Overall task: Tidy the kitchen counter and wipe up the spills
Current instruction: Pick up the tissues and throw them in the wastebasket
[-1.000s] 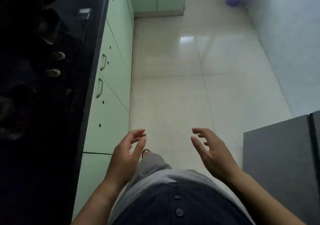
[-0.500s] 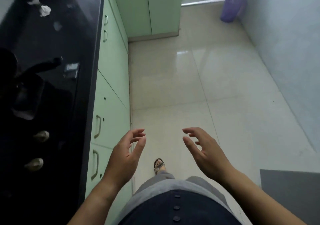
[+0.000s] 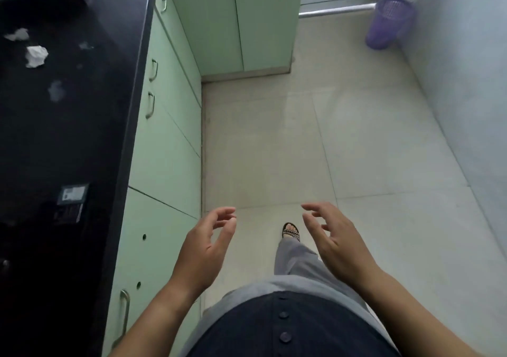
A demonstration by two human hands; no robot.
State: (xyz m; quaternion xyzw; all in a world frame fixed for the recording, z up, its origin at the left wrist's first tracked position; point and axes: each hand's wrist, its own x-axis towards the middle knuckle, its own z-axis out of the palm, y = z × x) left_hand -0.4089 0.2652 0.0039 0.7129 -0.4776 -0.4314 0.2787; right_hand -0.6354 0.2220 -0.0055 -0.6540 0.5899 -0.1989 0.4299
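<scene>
Although no cleaning has begun at this moment, the items to be dealt with are in plain sight on the black counter (image 3: 90, 126) along the left of the view. Two crumpled paper wads lie near its far end: a larger one (image 3: 36, 56) and a smaller one (image 3: 17, 35) just beyond it, apart from each other. Pale smears, judged to be spills (image 3: 56, 91), sit near the wads, with a fainter patch (image 3: 86, 45) further right. A small dark packet or card (image 3: 72, 196) lies closer to the person; its nature cannot be determined.

Handling assessment: the wads appear very light, soft and easily crushed, not fragile. A loose pinch from above with fingertips anywhere on the bulk should suffice, and both could likely be gathered into one palm. The spills would need a cloth or tissue; none is visible. A purple bin (image 3: 389, 23) stands on the floor at the far right corner, well apart from the counter, and is the likely place for the waste.

Hands: the left hand (image 3: 204, 247) and the right hand (image 3: 336, 242) are held out in front of the body over the floor, palms facing inward. Both are moderately open with fingers loosely curled. Neither holds or touches anything, and both are well short of the wads.
</scene>
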